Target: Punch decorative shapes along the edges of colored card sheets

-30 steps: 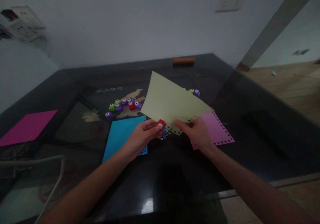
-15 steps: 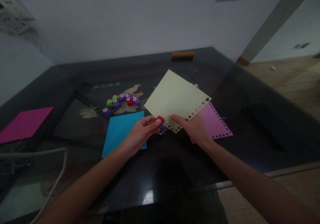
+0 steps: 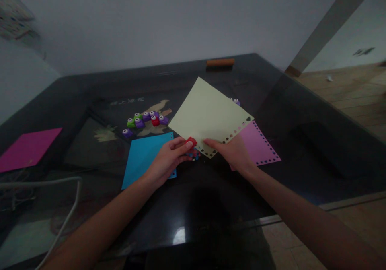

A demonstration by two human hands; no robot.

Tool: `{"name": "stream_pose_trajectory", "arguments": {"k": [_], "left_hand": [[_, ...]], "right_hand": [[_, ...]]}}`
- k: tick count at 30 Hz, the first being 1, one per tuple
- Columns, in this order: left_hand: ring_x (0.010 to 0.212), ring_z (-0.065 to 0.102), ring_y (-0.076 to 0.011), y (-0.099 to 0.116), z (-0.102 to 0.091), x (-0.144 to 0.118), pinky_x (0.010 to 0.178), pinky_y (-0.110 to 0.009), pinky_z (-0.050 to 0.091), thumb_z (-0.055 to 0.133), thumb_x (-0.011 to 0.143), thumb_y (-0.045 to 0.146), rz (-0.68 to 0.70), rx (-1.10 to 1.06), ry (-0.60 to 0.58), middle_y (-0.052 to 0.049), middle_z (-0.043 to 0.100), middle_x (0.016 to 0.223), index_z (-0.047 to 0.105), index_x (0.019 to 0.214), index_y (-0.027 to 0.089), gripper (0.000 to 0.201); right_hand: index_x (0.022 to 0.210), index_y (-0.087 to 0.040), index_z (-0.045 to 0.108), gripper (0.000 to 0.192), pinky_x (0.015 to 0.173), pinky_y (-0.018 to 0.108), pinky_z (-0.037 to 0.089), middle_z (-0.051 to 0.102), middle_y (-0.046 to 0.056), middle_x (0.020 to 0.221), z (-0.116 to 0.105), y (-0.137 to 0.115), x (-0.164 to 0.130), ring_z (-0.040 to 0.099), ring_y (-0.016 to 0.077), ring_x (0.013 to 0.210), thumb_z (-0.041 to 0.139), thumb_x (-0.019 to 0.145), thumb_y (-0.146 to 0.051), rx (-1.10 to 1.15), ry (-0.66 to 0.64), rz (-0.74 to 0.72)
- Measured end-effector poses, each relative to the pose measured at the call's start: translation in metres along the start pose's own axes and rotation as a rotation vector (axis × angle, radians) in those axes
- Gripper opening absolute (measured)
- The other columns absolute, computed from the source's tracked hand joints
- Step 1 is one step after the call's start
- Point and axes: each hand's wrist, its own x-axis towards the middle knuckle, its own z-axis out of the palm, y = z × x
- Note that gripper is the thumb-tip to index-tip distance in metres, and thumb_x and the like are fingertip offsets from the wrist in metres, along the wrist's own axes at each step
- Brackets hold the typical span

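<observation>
My left hand point(image 3: 169, 155) is closed around a small red craft punch point(image 3: 191, 142), its thumb on top, at the near left edge of a pale yellow paper sheet point(image 3: 208, 111). My right hand point(image 3: 233, 151) pinches that sheet near its bottom corner, thumb above and fingers hidden below. Small shaped holes run along the sheet's lower right edge and round the corner toward the punch. Under my left hand lies a blue sheet point(image 3: 141, 159) with a few holes at its right edge. A pink sheet point(image 3: 255, 143) with holes along two edges lies partly beneath my right hand.
Several purple, green and red punches point(image 3: 146, 119) stand left of centre, with more purple ones point(image 3: 235, 101) behind the yellow sheet. A magenta sheet point(image 3: 30, 149) lies far left, near a white cable point(image 3: 76, 197). An orange-brown roll point(image 3: 220, 63) rests at the table's back. Tiny paper cutouts point(image 3: 195, 154) lie near the punch.
The red punch now overlaps the yellow sheet's near left edge. The sheet has turned slightly and shifted a little left. My right hand keeps its hold.
</observation>
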Motion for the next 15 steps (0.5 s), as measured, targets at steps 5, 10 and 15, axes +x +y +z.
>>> {"name": "stream_pose_trajectory", "arguments": {"k": [5, 10, 15], "left_hand": [[0.075, 0.062, -0.0132, -0.0019, -0.0013, 0.0016, 0.067, -0.023, 0.048, 0.075, 0.071, 0.029, 0.016, -0.003, 0.011, -0.003, 0.066, 0.079, 0.067, 0.084, 0.014, 0.021], [0.078, 0.062, -0.0138, -0.0031, -0.0024, 0.0025, 0.067, -0.022, 0.048, 0.074, 0.072, 0.03, 0.014, 0.016, 0.03, -0.003, 0.068, 0.084, 0.068, 0.086, 0.015, 0.022], [0.078, 0.061, -0.0133, -0.0039, -0.0018, 0.0024, 0.071, -0.023, 0.048, 0.074, 0.072, 0.029, 0.032, -0.01, 0.036, -0.002, 0.067, 0.083, 0.068, 0.084, 0.015, 0.019]], "right_hand": [[0.104, -0.026, 0.066, 0.036, 0.099, 0.05, 0.041, 0.072, 0.005, 0.095, 0.0004, 0.0049, -0.0006, 0.061, 0.0271, 0.104, 0.07, 0.069, -0.029, -0.034, -0.006, -0.005], [0.105, -0.025, 0.066, 0.036, 0.098, 0.05, 0.041, 0.072, 0.005, 0.095, 0.0012, 0.0067, -0.0008, 0.061, 0.0269, 0.103, 0.07, 0.069, -0.031, -0.009, 0.001, -0.002], [0.101, -0.026, 0.066, 0.032, 0.099, 0.049, 0.041, 0.072, 0.005, 0.094, 0.001, 0.0049, -0.0013, 0.061, 0.0266, 0.102, 0.071, 0.069, -0.03, -0.012, -0.011, -0.003]]}}
